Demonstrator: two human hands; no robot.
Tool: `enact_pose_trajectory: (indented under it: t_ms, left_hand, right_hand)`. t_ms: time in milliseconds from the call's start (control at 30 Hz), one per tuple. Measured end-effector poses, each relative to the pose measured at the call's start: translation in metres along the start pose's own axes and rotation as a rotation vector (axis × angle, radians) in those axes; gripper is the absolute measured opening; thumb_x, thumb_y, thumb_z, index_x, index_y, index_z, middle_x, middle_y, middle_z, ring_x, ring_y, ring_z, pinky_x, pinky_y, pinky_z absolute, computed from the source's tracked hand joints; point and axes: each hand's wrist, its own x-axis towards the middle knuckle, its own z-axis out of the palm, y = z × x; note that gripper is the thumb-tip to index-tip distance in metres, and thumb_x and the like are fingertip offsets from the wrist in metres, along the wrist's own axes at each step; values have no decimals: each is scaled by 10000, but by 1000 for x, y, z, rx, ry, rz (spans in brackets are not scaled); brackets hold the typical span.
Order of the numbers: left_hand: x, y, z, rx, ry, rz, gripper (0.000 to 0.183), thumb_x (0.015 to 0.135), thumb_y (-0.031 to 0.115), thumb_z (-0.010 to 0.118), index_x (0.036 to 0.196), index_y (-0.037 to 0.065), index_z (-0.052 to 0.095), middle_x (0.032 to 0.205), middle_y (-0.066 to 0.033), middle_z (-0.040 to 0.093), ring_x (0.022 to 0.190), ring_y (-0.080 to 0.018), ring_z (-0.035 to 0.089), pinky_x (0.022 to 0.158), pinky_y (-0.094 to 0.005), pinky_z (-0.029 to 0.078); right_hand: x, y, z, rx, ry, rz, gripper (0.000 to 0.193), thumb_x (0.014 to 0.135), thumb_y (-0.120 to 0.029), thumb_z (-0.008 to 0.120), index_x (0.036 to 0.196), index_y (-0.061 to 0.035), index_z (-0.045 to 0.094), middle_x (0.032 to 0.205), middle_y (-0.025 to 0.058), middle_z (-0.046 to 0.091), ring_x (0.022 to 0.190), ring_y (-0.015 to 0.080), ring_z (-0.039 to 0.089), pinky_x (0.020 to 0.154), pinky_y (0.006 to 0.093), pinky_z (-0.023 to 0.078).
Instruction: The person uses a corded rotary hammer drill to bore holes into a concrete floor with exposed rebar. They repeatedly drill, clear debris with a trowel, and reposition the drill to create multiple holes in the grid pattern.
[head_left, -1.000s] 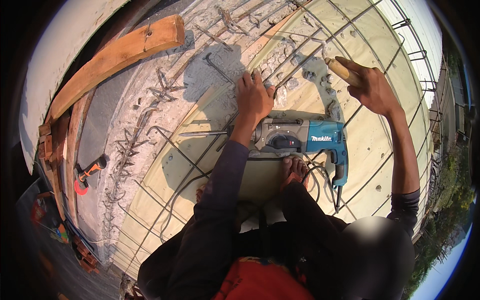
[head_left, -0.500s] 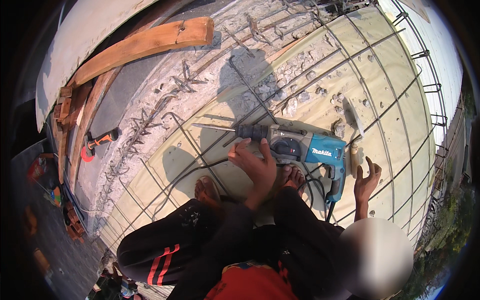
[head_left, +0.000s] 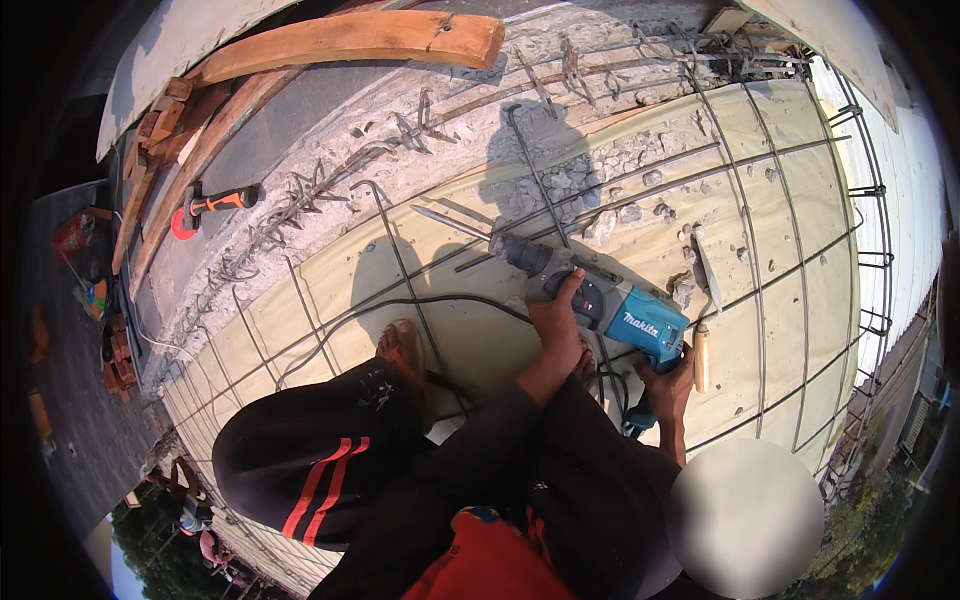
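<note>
A teal and black rotary hammer [head_left: 640, 325] with a pointed chisel bit [head_left: 450, 221] lies in front of me, its tip aimed toward the far left. My left hand [head_left: 558, 330] is closed around the underside of its dark front body, thumb up beside the round dial. At the tool's rear, my right hand [head_left: 668, 390] wraps the handle, which it partly hides. Just right of that hand lies a trowel, its wooden handle [head_left: 702, 360] toward me and its blade [head_left: 708, 272] pointing away. A black cable [head_left: 430, 299] curves leftward behind my foot.
Steel rebar [head_left: 752, 290] crosses the cream sheet under me, with bent ends sticking up. Broken concrete chunks [head_left: 600, 225] lie beyond the tool. An orange and black angle grinder [head_left: 222, 201] with a red disc sits at left, near a long wooden beam [head_left: 350, 40].
Both hands, free before, have closed on the rotary hammer. Its chisel tip now angles farther away from me and its rear end has swung nearer. The whole view has shifted slightly.
</note>
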Motion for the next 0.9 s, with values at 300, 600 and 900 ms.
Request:
enact_pose_trajectory:
  t_ms: [300, 600, 900]
  left_hand:
    - [-42, 62, 12, -317, -345, -398, 177, 828, 141, 662, 983, 97, 589, 856, -27, 623, 801, -170, 634, 748, -321, 518]
    - [-50, 74, 60, -564, -601, -831, 423, 858, 407, 628, 1105, 64, 615, 1020, -103, 668, 950, -259, 643, 897, -398, 497]
    - [-10, 132, 56, -556, -654, -870, 562, 842, 518, 614, 1172, 64, 585, 1103, -117, 644, 1004, -269, 627, 914, -416, 494]
  right_hand:
    - [-49, -4, -65, 657, -320, 216, 636, 556, -52, 743, 1147, 36, 527, 878, 124, 642, 758, 202, 630, 733, 343, 529]
    - [-146, -104, -74, 817, -152, 111, 668, 607, -48, 775, 1198, 65, 485, 988, 145, 619, 818, 193, 627, 741, 326, 529]
    - [-167, -175, -28, 518, -136, -70, 648, 586, -70, 758, 1176, 42, 515, 947, 94, 620, 773, 152, 606, 640, 251, 488]
